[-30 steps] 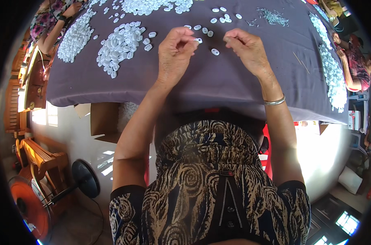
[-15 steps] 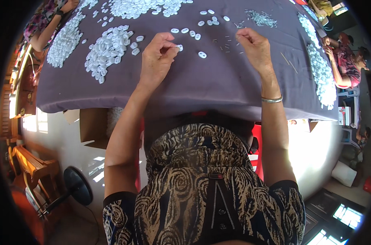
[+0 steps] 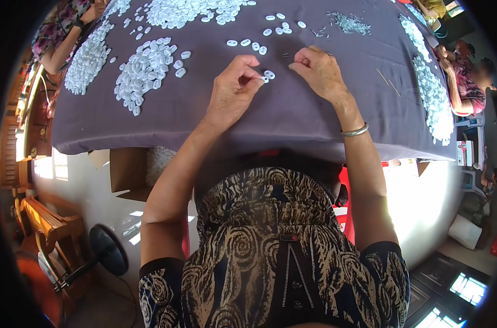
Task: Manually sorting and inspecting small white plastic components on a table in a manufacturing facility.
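My left hand [image 3: 233,90] is closed in a pinch over the purple-grey tablecloth [image 3: 308,117], with a small white oval plastic piece [image 3: 264,80] at its fingertips. Right by that piece is another white two-holed oval piece [image 3: 269,74]. Opposite, my right hand [image 3: 322,74] has thumb and forefinger pressed together; whatever they pinch is too small to make out. A few thin metal pins [image 3: 285,55] lie between my hands. Farther off, several loose oval pieces [image 3: 255,47] are scattered, and a heap of pins [image 3: 351,23] sits beyond my right hand.
Heaps of white pieces lie at the left [image 3: 144,74], far left [image 3: 88,63], back [image 3: 188,11] and right edge [image 3: 431,93]. Two thin sticks [image 3: 388,81] rest on the cloth. Other people sit at both sides. A cardboard box [image 3: 129,172] stands below the table.
My left hand has moved right with its oval piece, close to the loose one on the cloth. My right hand has come left and slightly nearer, over where several pins lay.
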A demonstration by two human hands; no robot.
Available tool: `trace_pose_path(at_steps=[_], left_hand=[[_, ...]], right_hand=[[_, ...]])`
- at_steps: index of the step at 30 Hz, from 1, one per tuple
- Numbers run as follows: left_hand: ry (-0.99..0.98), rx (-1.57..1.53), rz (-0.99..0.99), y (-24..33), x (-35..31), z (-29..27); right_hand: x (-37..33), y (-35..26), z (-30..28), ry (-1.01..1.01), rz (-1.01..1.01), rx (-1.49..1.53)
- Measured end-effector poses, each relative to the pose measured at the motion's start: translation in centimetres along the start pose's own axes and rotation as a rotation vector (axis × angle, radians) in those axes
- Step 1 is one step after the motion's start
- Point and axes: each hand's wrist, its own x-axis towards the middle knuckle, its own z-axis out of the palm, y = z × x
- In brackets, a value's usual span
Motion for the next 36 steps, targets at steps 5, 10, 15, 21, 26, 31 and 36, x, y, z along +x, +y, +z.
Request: trace_pose_path(at_steps=[5, 10, 15, 21, 26, 31, 36], left_hand=[[-0.052, 0.006, 0.012, 0.3, 0.0, 0.2], [-0.086, 0.025, -0.003, 0.2, 0.0, 0.0], [-0.139, 0.050, -0.001, 0.5, 0.0, -0.1], [-0.150, 0.065, -0.021, 0.4, 0.1, -0.2], [-0.150, 0.040, -0.016, 0.2, 0.2, -0.2], [-0.140, 0.046, -0.008, 0.3, 0.2, -0.1], [-0.140, 0.059, 0.005, 0.3, 0.3, -0.1]], right_hand=[[-0.1, 0.1, 0.4, -0.025, -0.023, -0.062], [-0.6, -2.0, -0.8, -0.039, -0.021, 0.104], [-0.7, -3.2, -0.3, -0.132, 0.032, 0.346], [-1.2, -3.7, 1.4, -0.184, 0.115, 0.622], [-1.2, -3.3, 1.9, -0.199, 0.110, 0.687], [-1.1, -3.5, 1.9, -0.213, 0.104, 0.560], [-1.0, -3.6, 2.0, -0.204, 0.094, 0.548]])
